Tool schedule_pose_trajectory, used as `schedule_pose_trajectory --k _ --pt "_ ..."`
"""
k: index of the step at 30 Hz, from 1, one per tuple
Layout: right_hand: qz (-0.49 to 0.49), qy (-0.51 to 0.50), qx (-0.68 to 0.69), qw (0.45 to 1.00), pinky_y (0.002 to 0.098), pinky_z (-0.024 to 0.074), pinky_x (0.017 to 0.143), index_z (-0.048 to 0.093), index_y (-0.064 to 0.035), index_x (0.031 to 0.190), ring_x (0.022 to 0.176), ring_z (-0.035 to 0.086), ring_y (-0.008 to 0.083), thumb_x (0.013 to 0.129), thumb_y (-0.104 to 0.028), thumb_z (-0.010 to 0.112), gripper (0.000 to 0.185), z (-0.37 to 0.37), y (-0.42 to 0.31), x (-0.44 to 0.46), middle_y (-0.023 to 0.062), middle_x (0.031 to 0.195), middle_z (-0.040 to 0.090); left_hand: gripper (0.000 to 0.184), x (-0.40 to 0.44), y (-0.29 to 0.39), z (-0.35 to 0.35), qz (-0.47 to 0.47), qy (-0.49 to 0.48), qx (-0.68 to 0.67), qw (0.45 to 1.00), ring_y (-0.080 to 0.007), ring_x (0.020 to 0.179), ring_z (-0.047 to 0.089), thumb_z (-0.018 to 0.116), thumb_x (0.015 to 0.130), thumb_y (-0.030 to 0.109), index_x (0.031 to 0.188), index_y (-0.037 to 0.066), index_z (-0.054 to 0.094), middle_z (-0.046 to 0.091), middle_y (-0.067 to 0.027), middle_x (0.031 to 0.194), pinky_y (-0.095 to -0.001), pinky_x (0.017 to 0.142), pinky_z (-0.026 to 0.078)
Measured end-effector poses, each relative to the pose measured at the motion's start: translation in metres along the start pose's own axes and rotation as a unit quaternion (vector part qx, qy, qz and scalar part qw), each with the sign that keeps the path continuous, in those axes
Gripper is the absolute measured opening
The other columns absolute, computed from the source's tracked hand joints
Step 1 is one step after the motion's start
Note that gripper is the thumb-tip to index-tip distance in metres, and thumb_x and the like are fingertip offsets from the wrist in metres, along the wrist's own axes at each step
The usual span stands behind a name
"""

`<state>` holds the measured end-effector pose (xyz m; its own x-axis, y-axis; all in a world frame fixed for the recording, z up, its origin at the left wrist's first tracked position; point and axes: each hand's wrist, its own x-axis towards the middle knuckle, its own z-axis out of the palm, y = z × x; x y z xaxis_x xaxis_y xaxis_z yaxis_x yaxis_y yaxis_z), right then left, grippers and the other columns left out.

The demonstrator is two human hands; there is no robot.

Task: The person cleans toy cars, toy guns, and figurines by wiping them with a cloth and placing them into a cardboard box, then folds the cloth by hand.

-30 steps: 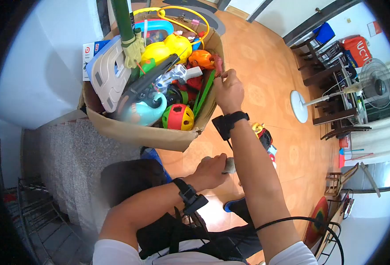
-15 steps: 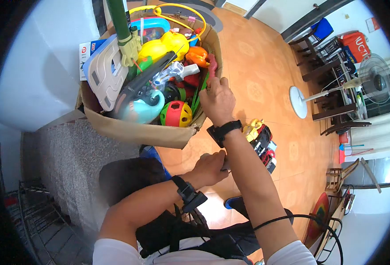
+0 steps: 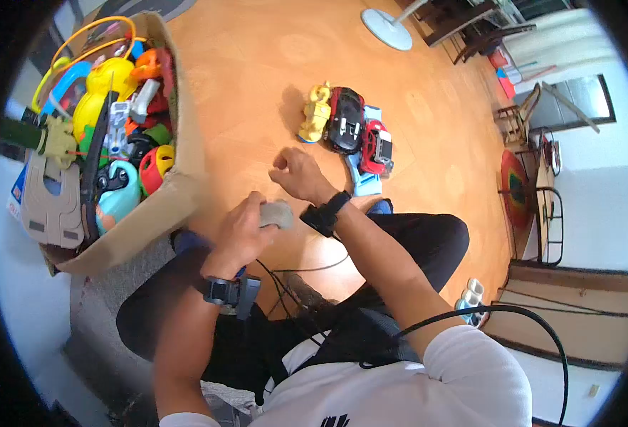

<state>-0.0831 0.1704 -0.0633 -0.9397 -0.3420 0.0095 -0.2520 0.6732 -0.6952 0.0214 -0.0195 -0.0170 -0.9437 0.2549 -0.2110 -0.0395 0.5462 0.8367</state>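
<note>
Presently, the left hand [image 3: 241, 231] is grasping a soft-looking, grey, cloth-like piece [image 3: 277, 213], which is sticking out on the right side of the fingers, above the orange-brown tiled floor [image 3: 243, 92]. Just beside it, on the right and a little farther, the right hand [image 3: 301, 175] is hanging in the air with its fingers curling inward; I cannot tell whether these fingers are keeping some small object inside. Each wrist is wearing a black strapped device, one on the left [image 3: 236, 293] and one on the right [image 3: 325, 213]. Beyond the right hand, on the floor, several toys are lying close together: a bright yellow plastic figure [image 3: 317, 114] is standing on the left, a black toy car [image 3: 344, 128] is resting next to it, and a red toy car [image 3: 372, 153] with grey parts is sitting on the right and nearer, while a pale blue plastic piece [image 3: 366, 183] is showing at its near side. On the left of both hands, and apart from them, a brown open cardboard box [image 3: 132, 228] is holding many toys. Among them, a light blue curled toy [image 3: 120, 199] and a red-and-yellow ball with holes [image 3: 156, 167] are lying near the front wall, a rounded yellow plastic toy [image 3: 100, 92] is resting farther back, and a beige flat plastic part [image 3: 50, 206] is leaning on the left.
</note>
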Motion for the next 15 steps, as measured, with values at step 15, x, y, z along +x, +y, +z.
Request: schedule_pose_trajectory --k 15 --pt "0.309 0.225 -0.088 0.92 0.0492 0.0554 0.081 0.061 0.0092 0.1 0.093 0.068 0.0447 0.074 -0.033 0.075 0.052 -0.075 0.289 -0.07 0.031 0.092 0.067 0.046 0.046 0.031 0.026 -0.056 -0.067 0.01 0.996 -0.0426 0.097 0.067 0.07 0.084 0.02 0.12 -0.003 0.053 0.067 -0.0265 0.099 -0.0468 0.083 0.051"
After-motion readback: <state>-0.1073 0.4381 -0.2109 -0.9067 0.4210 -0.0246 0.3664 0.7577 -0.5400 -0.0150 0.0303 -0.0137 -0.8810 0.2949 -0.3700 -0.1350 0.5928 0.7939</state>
